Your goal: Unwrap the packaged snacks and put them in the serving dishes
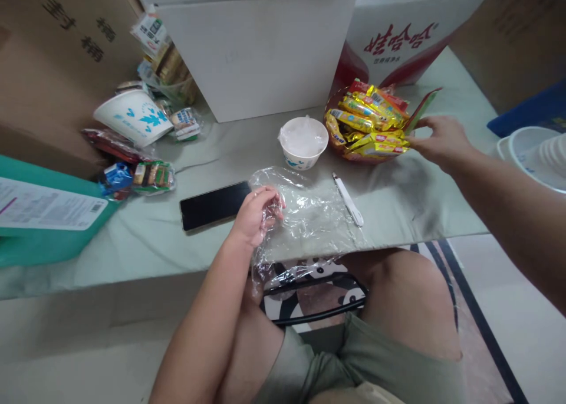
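My left hand is closed on a clear plastic bag that lies crumpled over the table's front edge. At the right, my right hand reaches to the rim of a red basket heaped with yellow-wrapped snacks. Its thumb and fingertips are at a packet on the basket's right side; whether they grip it is hard to make out. Between the hands stands a white paper bowl with clear plastic inside. A white utility knife lies right of the bag, and a black phone lies left of it.
Behind stand a white box and a red-and-white carton. Packaged snacks and a tipped paper bowl are on the left, beside a green box. Clear plastic tubs stand far right.
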### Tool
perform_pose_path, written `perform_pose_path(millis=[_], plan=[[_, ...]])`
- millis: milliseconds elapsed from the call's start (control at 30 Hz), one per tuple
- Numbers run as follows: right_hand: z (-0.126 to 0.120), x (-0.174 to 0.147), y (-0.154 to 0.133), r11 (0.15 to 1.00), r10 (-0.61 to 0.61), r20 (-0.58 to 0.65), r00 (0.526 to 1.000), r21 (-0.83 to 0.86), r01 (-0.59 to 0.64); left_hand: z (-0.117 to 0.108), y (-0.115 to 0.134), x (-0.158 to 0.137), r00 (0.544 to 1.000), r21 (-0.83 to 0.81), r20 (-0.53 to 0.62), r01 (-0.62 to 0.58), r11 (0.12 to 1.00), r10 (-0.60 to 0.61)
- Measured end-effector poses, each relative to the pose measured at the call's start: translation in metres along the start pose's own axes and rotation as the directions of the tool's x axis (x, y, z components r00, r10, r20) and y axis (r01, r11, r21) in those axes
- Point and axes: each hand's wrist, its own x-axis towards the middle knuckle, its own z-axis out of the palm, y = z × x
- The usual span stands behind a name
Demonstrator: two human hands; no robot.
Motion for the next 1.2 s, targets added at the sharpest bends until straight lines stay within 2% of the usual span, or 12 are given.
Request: perform_pose_path(millis=[100,167,233,300,433,567,700,767,900,1000,1067,1200], plan=[[-0.003,-0.007,0.007,0.951,0.305,-0.185,0.934,0.117,-0.287,-0.001,0.003,-0.002,1.0,0.041,-0.027,-0.012,0.999,0.014],[-0.009,-0.032,0.002,0.948,0.28,-0.382,0.881,0.256,-0.19,-0.003,0.005,-0.002,0.997,0.112,-0.058,-0.051,0.992,0.058],[-0.011,-0.073,-0.013,0.925,0.036,-0.437,0.899,0.354,0.135,-0.006,0.007,-0.001,0.992,0.186,-0.082,-0.079,0.979,0.095],[-0.004,-0.117,-0.036,0.802,-0.327,-0.242,0.913,0.439,0.404,-0.01,0.009,0.0,0.99,0.218,-0.084,-0.09,0.972,0.11],[0.025,-0.166,-0.08,0.715,-0.598,0.022,0.801,0.466,0.521,-0.017,0.013,0.0,0.99,0.2,-0.076,-0.103,0.974,0.12],[0.046,-0.156,-0.094,0.781,-0.447,0.035,0.894,0.503,0.371,-0.028,0.01,0.001,0.953,0.257,-0.162,-0.21,0.943,0.256],[0.049,-0.143,-0.099,0.722,-0.133,-0.11,0.985,0.67,0.173,-0.04,0.004,0.007,0.814,0.403,-0.261,-0.396,0.825,0.519],[0.049,-0.142,-0.104,0.647,-0.053,-0.145,0.988,0.749,0.144,-0.043,0.002,0.011,0.78,0.433,-0.251,-0.439,0.787,0.574],[0.047,-0.142,-0.108,0.413,0.041,-0.125,0.991,0.906,0.097,-0.045,-0.001,0.019,0.782,0.465,-0.17,-0.473,0.749,0.599],[0.043,-0.137,-0.099,0.222,0.088,0.075,0.993,0.971,-0.093,-0.048,-0.002,0.025,0.749,0.553,-0.083,-0.514,0.655,0.658],[0.04,-0.131,-0.09,0.135,0.013,0.268,0.963,0.954,-0.268,-0.049,-0.003,0.029,0.729,0.574,-0.06,-0.534,0.621,0.682],[0.039,-0.119,-0.075,-0.047,0.003,0.382,0.924,0.923,-0.382,-0.045,-0.004,0.031,0.774,0.475,-0.083,-0.523,0.708,0.627]])
